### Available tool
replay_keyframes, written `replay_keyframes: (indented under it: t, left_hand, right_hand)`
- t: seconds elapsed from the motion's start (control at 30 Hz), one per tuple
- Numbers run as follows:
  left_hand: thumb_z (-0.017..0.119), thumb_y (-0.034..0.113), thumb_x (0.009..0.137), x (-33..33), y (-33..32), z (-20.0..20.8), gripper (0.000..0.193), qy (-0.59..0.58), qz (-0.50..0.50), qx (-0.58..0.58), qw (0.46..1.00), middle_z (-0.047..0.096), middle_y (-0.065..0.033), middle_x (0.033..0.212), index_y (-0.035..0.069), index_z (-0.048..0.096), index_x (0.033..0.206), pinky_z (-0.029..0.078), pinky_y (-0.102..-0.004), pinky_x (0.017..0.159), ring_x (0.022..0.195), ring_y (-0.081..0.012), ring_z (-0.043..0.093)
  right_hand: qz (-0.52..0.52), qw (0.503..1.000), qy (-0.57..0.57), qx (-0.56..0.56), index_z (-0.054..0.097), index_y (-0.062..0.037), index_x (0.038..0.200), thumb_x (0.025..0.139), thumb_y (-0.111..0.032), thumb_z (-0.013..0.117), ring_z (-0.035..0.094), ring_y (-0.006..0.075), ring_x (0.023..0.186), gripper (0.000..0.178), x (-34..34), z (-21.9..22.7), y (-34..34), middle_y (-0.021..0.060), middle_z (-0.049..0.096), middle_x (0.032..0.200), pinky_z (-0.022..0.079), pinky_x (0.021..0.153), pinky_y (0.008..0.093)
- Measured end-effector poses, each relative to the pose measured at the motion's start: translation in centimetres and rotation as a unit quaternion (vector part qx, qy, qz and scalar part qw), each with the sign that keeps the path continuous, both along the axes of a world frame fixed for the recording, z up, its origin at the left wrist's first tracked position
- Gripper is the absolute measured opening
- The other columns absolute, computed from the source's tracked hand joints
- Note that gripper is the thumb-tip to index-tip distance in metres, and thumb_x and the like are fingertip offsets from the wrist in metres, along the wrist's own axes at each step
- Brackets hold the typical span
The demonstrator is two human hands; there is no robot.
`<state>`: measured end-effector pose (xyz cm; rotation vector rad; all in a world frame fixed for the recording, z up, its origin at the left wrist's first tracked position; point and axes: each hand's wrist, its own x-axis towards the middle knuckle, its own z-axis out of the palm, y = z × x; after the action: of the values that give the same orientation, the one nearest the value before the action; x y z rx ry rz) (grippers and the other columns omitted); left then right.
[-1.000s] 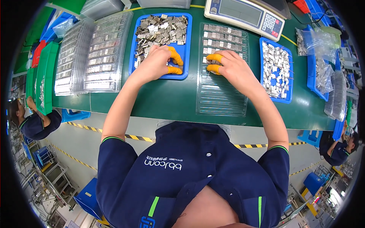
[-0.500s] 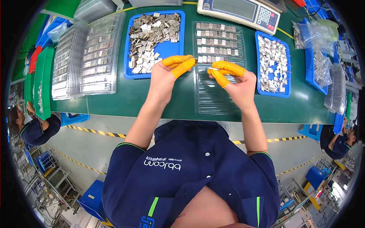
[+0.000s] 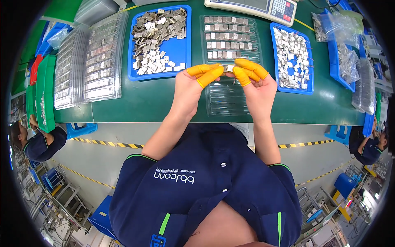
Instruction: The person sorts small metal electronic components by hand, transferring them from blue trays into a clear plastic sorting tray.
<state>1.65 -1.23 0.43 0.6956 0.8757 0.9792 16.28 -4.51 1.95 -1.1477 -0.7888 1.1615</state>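
Observation:
My left hand (image 3: 187,88), with yellow finger cots on the fingertips, pinches a small part whose shape is mostly hidden. Against it, my right hand (image 3: 261,88), in the same yellow cots, holds a small white block (image 3: 231,68), and a short thin wire seems to hang below these fingers. The fingertips of both hands almost meet. Both hover over a clear ribbed plastic tray (image 3: 226,103). Its far rows hold small silver and white blocks (image 3: 224,36); its near grooves show no blocks.
Left of the tray, a blue bin (image 3: 179,47) holds loose silver metal blocks. A blue bin (image 3: 274,57) of white wired parts stands right. Stacked filled trays (image 3: 103,61) lie far left; a weighing scale (image 3: 257,8) stands behind. Co-workers (image 3: 45,142) sit at both sides.
My hands have come together, the left moving right, so the pieces they hold are now close to each other. The whole view has shifted slightly.

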Motion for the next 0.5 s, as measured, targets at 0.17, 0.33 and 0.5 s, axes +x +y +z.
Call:
replay_keyframes:
  t: [0.17, 0.33, 0.5]
  left_hand:
    - [0.064, 0.003, 0.079, 0.61, -0.40, 0.46, 0.019, 0.033, -0.002, 0.032, 0.999, 0.065, -0.0080, 0.091, -0.004, 0.064, 0.096, 0.045, -0.0215, 0.079, 0.084, -0.0106, 0.059]
    - [0.064, 0.003, 0.079, 0.53, -0.49, 0.24, 0.019, 0.030, 0.005, 0.032, 0.999, 0.065, -0.0080, 0.090, -0.004, 0.064, 0.096, 0.045, -0.0212, 0.078, 0.083, -0.0099, 0.059]
    - [0.065, 0.004, 0.078, 0.36, -0.49, -0.07, 0.019, 0.076, -0.015, 0.056, 0.995, 0.065, -0.0075, 0.091, -0.003, 0.065, 0.095, 0.045, -0.0212, 0.077, 0.081, -0.0094, 0.058]
  right_hand:
    - [-0.030, 0.986, -0.166, 0.021, 0.062, 0.0058, 0.098, 0.078, 0.002, 0.063, 0.064, 0.0158, 0.081, 0.020, 0.36, -0.64, -0.61, 0.0099, 0.065, 0.091, 0.050, 0.076, 0.0243]
    - [-0.028, 0.992, -0.122, 0.005, 0.062, 0.0063, 0.096, 0.077, 0.001, 0.063, 0.064, 0.0153, 0.080, 0.019, 0.65, -0.03, -0.65, 0.0099, 0.065, 0.089, 0.050, 0.075, 0.0243]
    - [-0.017, 0.990, -0.140, 0.025, 0.063, 0.0049, 0.096, 0.077, 0.001, 0.065, 0.064, 0.0150, 0.077, 0.020, 0.56, -0.18, -0.81, 0.0097, 0.066, 0.088, 0.051, 0.072, 0.0237]
